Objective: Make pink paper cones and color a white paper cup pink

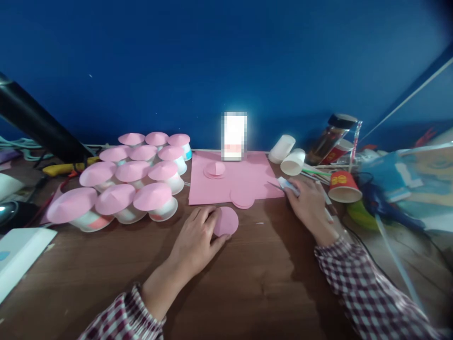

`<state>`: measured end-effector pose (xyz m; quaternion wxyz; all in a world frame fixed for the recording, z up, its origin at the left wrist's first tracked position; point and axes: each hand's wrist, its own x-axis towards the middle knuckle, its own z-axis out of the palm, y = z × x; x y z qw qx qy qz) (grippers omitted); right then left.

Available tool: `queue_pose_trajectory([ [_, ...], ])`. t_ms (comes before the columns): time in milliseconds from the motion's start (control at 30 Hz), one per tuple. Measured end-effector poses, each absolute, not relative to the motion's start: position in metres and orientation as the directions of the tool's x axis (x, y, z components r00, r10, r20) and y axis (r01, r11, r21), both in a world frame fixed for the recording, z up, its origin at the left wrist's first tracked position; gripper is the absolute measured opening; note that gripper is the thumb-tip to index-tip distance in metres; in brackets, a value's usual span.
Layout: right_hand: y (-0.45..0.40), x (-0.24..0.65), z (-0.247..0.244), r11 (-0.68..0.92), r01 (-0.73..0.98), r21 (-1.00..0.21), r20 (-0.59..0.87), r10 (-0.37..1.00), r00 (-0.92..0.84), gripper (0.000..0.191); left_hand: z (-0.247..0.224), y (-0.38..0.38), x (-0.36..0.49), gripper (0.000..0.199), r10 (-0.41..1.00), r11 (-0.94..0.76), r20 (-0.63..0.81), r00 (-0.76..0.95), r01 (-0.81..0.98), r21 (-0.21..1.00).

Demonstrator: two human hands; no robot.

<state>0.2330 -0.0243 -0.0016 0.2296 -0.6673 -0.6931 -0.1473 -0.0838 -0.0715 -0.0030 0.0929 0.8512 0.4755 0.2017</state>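
My left hand (200, 236) has its thumb and fingers closed on the left edge of a pink paper disc (227, 221) above the brown table. On the right, my right hand (307, 203) is wrapped round a small tool with a thin pointed blade (276, 185), perhaps scissors; its handle is mostly hidden. The blade reaches over the edge of a pink paper sheet (212, 189). More pink discs (242, 196) lie at that sheet's front edge. A small folded pink piece (217, 168) rests on round paper near its back left.
Several paper cups with pink cone tops (115, 198) stand in rows at left. Two white cups (293, 162) lie behind the sheet's right side. A red cup (342, 186), a dark-capped bottle (329, 137) and a lit screen (235, 134) are also there. A white box (23, 259) sits far left.
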Motion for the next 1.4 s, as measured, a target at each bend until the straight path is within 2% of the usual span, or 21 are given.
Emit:
queue_pose_trajectory([
  [67, -0.020, 0.238, -0.005, 0.044, 0.996, -0.084, 0.472, 0.882, 0.000, 0.026, -0.005, -0.071, -0.084, 0.056, 0.847, -0.530, 0.267, 0.460, 0.772, 0.351],
  [233, -0.019, 0.235, -0.010, 0.002, 0.998, -0.056, 0.426, 0.905, 0.022, 0.028, -0.008, -0.070, -0.085, 0.053, 0.840, -0.540, 0.295, 0.455, 0.751, 0.380],
  [400, -0.027, 0.219, -0.005, 0.018, 0.998, -0.053, 0.503, 0.864, 0.011, 0.036, -0.007, -0.071, -0.084, 0.050, 0.833, -0.553, 0.301, 0.464, 0.713, 0.432],
  [467, -0.035, 0.203, 0.000, 0.092, 0.991, -0.093, 0.548, 0.836, -0.027, 0.036, -0.006, -0.071, -0.084, 0.051, 0.832, -0.554, 0.306, 0.462, 0.696, 0.457],
  [567, -0.051, 0.168, 0.006, 0.341, 0.913, -0.223, 0.518, 0.835, -0.185, 0.030, -0.006, -0.073, -0.084, 0.053, 0.824, -0.566, 0.318, 0.469, 0.664, 0.489],
  [633, -0.061, 0.147, 0.009, 0.422, 0.837, -0.349, 0.368, 0.883, -0.292, 0.027, -0.006, -0.073, -0.084, 0.052, 0.818, -0.575, 0.328, 0.473, 0.646, 0.502],
  [733, -0.070, 0.128, 0.013, 0.398, 0.785, -0.475, 0.206, 0.918, -0.340, 0.023, -0.008, -0.074, -0.084, 0.052, 0.812, -0.583, 0.340, 0.474, 0.627, 0.518],
  [900, -0.069, 0.126, 0.016, 0.306, 0.648, -0.697, 0.082, 0.932, -0.352, 0.020, -0.010, -0.073, -0.084, 0.049, 0.813, -0.579, 0.340, 0.473, 0.599, 0.553],
  [1000, -0.066, 0.130, 0.016, 0.232, 0.546, -0.805, 0.039, 0.939, -0.342, 0.017, -0.009, -0.073, -0.082, 0.049, 0.823, -0.562, 0.357, 0.441, 0.550, 0.618],
  [1067, -0.064, 0.131, 0.016, 0.158, 0.461, -0.873, 0.015, 0.954, -0.299, 0.019, -0.008, -0.073, -0.080, 0.053, 0.864, -0.497, 0.362, 0.351, 0.470, 0.729],
  [1133, -0.062, 0.131, 0.016, 0.055, 0.361, -0.931, -0.033, 0.972, -0.235, 0.023, -0.007, -0.074, -0.077, 0.059, 0.928, -0.369, 0.321, 0.191, 0.332, 0.868],
  [1233, -0.061, 0.130, 0.014, -0.088, 0.198, -0.976, -0.125, 0.975, -0.184, 0.029, -0.003, -0.073, -0.072, 0.057, 0.989, -0.146, 0.147, -0.010, 0.072, 0.987],
  [1333, -0.062, 0.125, 0.011, -0.162, 0.083, -0.983, -0.175, 0.967, -0.187, 0.032, 0.003, -0.073, -0.070, 0.047, 0.997, 0.060, -0.053, 0.061, -0.118, 0.991],
  [1400, -0.063, 0.122, 0.011, -0.179, 0.052, -0.982, -0.186, 0.962, -0.199, 0.033, 0.006, -0.073, -0.071, 0.038, 0.982, 0.136, -0.115, 0.147, -0.144, 0.980],
])
